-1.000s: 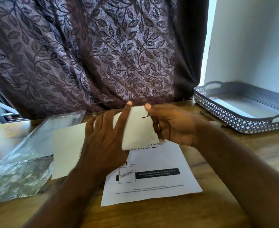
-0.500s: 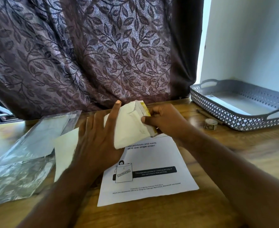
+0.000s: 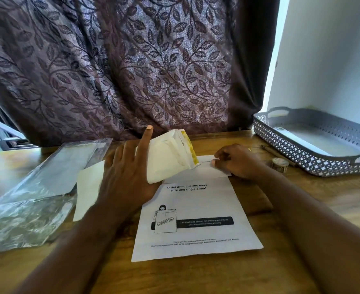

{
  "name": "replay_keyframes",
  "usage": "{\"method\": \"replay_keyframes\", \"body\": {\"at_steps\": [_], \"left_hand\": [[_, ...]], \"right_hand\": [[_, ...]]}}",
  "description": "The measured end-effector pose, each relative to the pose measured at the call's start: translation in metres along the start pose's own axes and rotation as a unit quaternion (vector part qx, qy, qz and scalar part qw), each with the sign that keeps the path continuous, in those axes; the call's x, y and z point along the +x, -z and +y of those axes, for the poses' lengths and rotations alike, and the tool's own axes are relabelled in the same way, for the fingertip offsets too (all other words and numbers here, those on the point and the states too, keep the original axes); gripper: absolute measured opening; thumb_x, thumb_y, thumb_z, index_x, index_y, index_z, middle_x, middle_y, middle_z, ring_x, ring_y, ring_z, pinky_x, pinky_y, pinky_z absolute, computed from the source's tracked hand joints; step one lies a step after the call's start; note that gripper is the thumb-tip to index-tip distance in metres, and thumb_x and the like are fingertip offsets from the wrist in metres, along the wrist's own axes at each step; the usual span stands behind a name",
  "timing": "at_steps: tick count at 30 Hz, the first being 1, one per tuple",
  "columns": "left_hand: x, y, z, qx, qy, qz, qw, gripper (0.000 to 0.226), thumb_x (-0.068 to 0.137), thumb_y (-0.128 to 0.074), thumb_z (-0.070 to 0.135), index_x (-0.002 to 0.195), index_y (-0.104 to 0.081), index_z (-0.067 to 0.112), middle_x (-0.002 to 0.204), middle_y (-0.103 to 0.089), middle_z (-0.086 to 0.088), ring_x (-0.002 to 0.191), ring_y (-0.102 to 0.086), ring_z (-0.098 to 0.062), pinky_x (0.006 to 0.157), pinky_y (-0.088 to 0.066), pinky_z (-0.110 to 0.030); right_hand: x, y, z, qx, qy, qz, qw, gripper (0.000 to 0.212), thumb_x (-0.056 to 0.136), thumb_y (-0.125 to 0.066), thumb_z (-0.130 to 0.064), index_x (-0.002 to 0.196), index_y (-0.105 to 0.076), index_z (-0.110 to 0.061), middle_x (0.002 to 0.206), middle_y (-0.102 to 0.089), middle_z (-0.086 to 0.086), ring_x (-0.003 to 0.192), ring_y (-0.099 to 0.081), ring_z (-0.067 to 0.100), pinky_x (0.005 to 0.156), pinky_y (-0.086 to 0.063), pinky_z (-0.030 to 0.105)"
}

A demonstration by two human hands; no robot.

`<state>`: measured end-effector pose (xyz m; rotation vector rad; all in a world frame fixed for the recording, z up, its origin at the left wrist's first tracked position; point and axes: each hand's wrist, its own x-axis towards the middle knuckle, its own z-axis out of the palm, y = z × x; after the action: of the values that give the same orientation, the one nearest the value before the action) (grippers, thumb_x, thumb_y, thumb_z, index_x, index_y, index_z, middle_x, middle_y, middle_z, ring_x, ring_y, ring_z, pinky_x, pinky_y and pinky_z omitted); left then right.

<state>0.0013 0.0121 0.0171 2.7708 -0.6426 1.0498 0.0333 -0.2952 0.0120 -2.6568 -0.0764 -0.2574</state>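
One envelope (image 3: 168, 160) tilts in left fingers (image 3: 144, 142) (right fingers (image 3: 219, 155) pinch slip (image 3: 205, 167)).

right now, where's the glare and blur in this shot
Head view: daylight blows out in the gap beside the curtain; the plastic bag shows glare; the left hand holding the envelope is slightly smeared; the right hand pinching a paper slip is sharper; small lines on the printed sheet are unreadable; wide lens bows the tray.
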Motion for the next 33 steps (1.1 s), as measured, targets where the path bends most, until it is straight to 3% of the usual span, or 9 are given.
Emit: {"method": "replay_keyframes", "body": {"at_steps": [2,4,11,15,19,21,25,29,33], "left_hand": [[0.001,-0.002,-0.002,-0.010,0.006,0.003,1.000,0.122,0.068,-0.072,0.068,0.159,-0.012,0.015,0.133,-0.047,-0.012,0.116,-0.048,-0.031,0.096,-0.041,-0.053],[0.001,-0.004,-0.003,-0.019,0.009,0.005,1.000,0.126,0.065,-0.073,0.071,0.159,-0.010,0.015,0.135,-0.046,-0.010,0.119,-0.047,-0.031,0.099,-0.040,-0.055],[0.001,-0.007,0.000,-0.036,0.014,0.006,0.999,0.130,0.062,-0.064,0.081,0.160,-0.007,0.018,0.137,-0.046,-0.008,0.123,-0.046,-0.029,0.103,-0.041,-0.058],[0.000,-0.011,-0.001,-0.049,0.010,0.005,0.999,0.132,0.060,-0.066,0.081,0.159,-0.006,0.018,0.139,-0.044,-0.009,0.124,-0.046,-0.029,0.099,-0.043,-0.057],[0.000,-0.013,-0.005,-0.055,0.018,0.004,0.998,0.130,0.060,-0.060,0.084,0.159,-0.006,0.019,0.139,-0.044,-0.008,0.125,-0.045,-0.028,0.100,-0.043,-0.056],[0.000,-0.015,-0.005,-0.058,0.021,0.003,0.998,0.131,0.060,-0.059,0.086,0.159,-0.005,0.019,0.138,-0.044,-0.008,0.124,-0.045,-0.029,0.100,-0.042,-0.057],[-0.001,-0.021,-0.009,-0.059,0.029,-0.001,0.998,0.132,0.060,-0.062,0.085,0.159,-0.003,0.020,0.139,-0.043,-0.008,0.125,-0.045,-0.029,0.103,-0.040,-0.057],[0.002,-0.024,-0.012,-0.068,0.056,0.008,0.996,0.131,0.061,-0.066,0.082,0.159,-0.002,0.023,0.134,-0.046,-0.009,0.121,-0.046,-0.030,0.103,-0.040,-0.058],[0.008,-0.028,-0.012,-0.056,0.065,-0.002,0.996,0.130,0.061,-0.060,0.085,0.159,0.000,0.024,0.137,-0.046,-0.009,0.124,-0.046,-0.031,0.103,-0.040,-0.057]], "right_hand": [[0.003,0.002,0.000,-0.032,-0.004,-0.012,0.999,0.061,0.076,-0.072,-0.068,0.119,-0.069,-0.024,0.105,-0.068,-0.003,0.095,-0.063,0.014,0.082,-0.055,0.035],[0.005,0.002,-0.002,-0.076,0.000,-0.057,0.996,0.073,0.068,-0.072,-0.075,0.124,-0.064,-0.028,0.108,-0.059,-0.005,0.097,-0.057,0.013,0.079,-0.049,0.031],[0.001,0.002,-0.009,-0.048,-0.025,-0.088,0.995,0.073,0.070,-0.081,-0.062,0.128,-0.058,-0.024,0.118,-0.052,-0.007,0.111,-0.051,0.015,0.085,-0.042,0.030],[0.001,0.002,-0.002,0.042,-0.038,-0.039,0.998,0.054,0.073,-0.087,-0.043,0.115,-0.063,-0.022,0.111,-0.062,-0.007,0.098,-0.058,0.012,0.070,-0.047,0.026],[-0.001,0.004,0.003,0.146,-0.058,0.036,0.987,0.019,0.083,-0.081,-0.022,0.092,-0.069,-0.010,0.095,-0.074,0.012,0.083,-0.068,0.025,0.076,-0.056,0.041],[-0.005,0.008,0.001,0.236,-0.088,0.071,0.965,0.014,0.089,-0.075,-0.018,0.092,-0.070,-0.006,0.095,-0.073,0.017,0.084,-0.070,0.031,0.073,-0.056,0.040],[-0.010,0.013,0.000,0.411,-0.121,0.104,0.898,0.019,0.099,-0.062,-0.012,0.115,-0.061,-0.003,0.101,-0.072,0.015,0.074,-0.076,0.027,0.056,-0.060,0.033],[-0.011,0.022,0.004,0.466,-0.108,0.215,0.851,0.019,0.101,-0.058,-0.011,0.119,-0.059,-0.005,0.097,-0.072,0.011,0.065,-0.075,0.023,0.054,-0.060,0.034],[-0.015,0.035,0.003,0.526,-0.076,0.254,0.808,0.018,0.100,-0.059,-0.010,0.117,-0.064,-0.010,0.102,-0.074,0.011,0.081,-0.075,0.029,0.058,-0.060,0.040]]}}
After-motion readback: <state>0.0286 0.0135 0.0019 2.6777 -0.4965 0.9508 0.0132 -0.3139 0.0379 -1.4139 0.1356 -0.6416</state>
